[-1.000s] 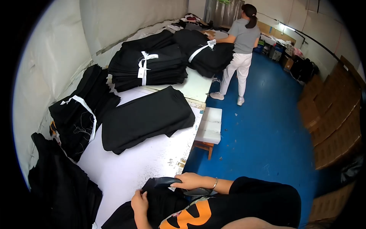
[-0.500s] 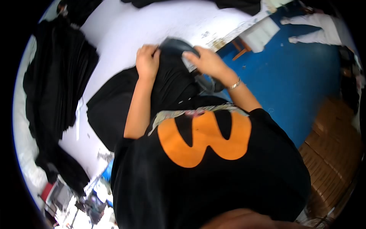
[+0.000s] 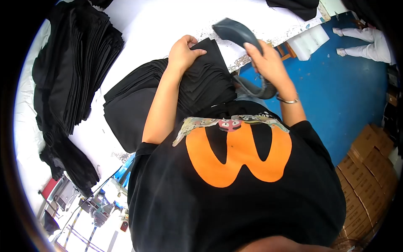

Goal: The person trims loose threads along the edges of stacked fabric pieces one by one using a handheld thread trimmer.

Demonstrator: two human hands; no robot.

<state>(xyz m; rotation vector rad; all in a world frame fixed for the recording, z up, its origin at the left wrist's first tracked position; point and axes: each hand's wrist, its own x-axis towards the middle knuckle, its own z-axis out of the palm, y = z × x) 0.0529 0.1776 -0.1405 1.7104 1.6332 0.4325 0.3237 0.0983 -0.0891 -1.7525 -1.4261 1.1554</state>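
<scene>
My right hand (image 3: 266, 63) is closed round the handle of a dark handheld device (image 3: 235, 31) with a coiled cord (image 3: 252, 88), raised above the table's edge. My left hand (image 3: 184, 53) rests at the top of a fanned stack of black fabric pieces (image 3: 205, 80), its thumb on the upper piece and its fingers curled at the edge. Beside that stack, to the left, lies another pile of black fabric (image 3: 132, 109), partly behind my left forearm.
On the white table (image 3: 147, 25), a long heap of black fabric (image 3: 79, 63) lies at the left. More black cloth (image 3: 298, 6) is at the top right. Brown cartons (image 3: 365, 180) stand on the blue floor (image 3: 319, 96). A person's pale-trousered legs (image 3: 369, 44) show at the upper right.
The dark device in my right hand has moved up and right, away from the fabric stack. My left hand has shifted right, and the top of the stack now shows.
</scene>
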